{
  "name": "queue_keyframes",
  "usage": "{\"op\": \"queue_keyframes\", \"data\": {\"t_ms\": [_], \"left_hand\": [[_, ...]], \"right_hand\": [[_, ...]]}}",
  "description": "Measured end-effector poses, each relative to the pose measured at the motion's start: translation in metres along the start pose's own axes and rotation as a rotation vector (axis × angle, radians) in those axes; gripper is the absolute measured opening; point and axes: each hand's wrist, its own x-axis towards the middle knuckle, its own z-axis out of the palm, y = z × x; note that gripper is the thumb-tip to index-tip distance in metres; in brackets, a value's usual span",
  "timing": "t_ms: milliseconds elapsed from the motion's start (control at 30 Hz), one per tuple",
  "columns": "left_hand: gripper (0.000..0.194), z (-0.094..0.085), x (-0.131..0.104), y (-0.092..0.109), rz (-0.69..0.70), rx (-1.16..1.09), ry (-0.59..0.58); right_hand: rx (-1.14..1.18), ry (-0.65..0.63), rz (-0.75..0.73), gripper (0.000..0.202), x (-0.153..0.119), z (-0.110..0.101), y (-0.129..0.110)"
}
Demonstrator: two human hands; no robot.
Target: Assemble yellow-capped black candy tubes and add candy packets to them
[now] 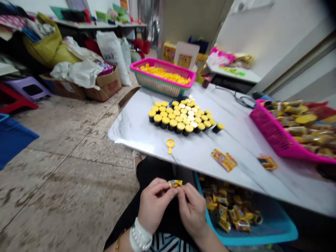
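Between my two hands, above my lap, is a small yellow printed wrapper (175,183). The fingers of my left hand (155,203) pinch its left end, and those of my right hand (191,206) pinch its right end. Whatever is inside the wrapper is hidden. On the marbled table (147,145) ahead, a yellow ring-shaped wand (170,145) lies near the edge. Behind it stand several black tubs with yellow lids (180,126) in a tight group. Flat printed wrappers (224,160) lie to the right.
A pink-and-green basket (162,85) of yellow pieces stands at the table's back. At right is a pink basket (278,136) heaped with wrapped items. A blue bin (262,239) of similar items sits below the table edge. Cardboard boxes (105,84) and sacks stand on the left floor.
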Motion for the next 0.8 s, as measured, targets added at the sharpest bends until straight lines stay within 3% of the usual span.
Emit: {"op": "queue_keyframes", "data": {"t_ms": [167,267,333,367,467,533,600,700,800], "left_hand": [[0.043,-0.008,0.011,0.002,-0.218,-0.147,-0.062],[0.054,-0.011,0.017,0.004,-0.322,-0.244,-0.139],[0.054,-0.014,0.021,0.007,-0.364,-0.291,-0.171],[0.053,-0.014,0.023,0.010,-0.379,-0.308,-0.182],[0.051,-0.015,0.031,0.025,-0.394,-0.333,-0.227],[0.048,-0.014,0.039,0.040,-0.379,-0.344,-0.261],[0.043,-0.010,0.051,0.057,-0.340,-0.360,-0.282],[0.036,0.003,0.075,0.082,-0.280,-0.389,-0.322],[0.032,0.023,0.098,0.097,-0.263,-0.437,-0.367]], "right_hand": [[0.005,-0.076,-0.023,0.026,0.013,0.002,-0.006],[-0.009,-0.172,-0.042,0.025,0.039,-0.020,-0.012],[-0.080,-0.128,-0.036,0.017,0.072,-0.048,-0.008],[-0.150,-0.029,-0.043,0.017,0.093,-0.064,-0.003],[-0.445,0.161,-0.001,0.039,0.161,-0.109,0.027],[-0.597,0.115,0.113,0.051,0.199,-0.129,0.052],[-0.604,0.059,0.168,0.038,0.222,-0.138,0.072],[-0.573,0.051,0.218,0.020,0.226,-0.141,0.084],[-0.477,0.132,0.263,0.029,0.199,-0.142,0.072]]}}
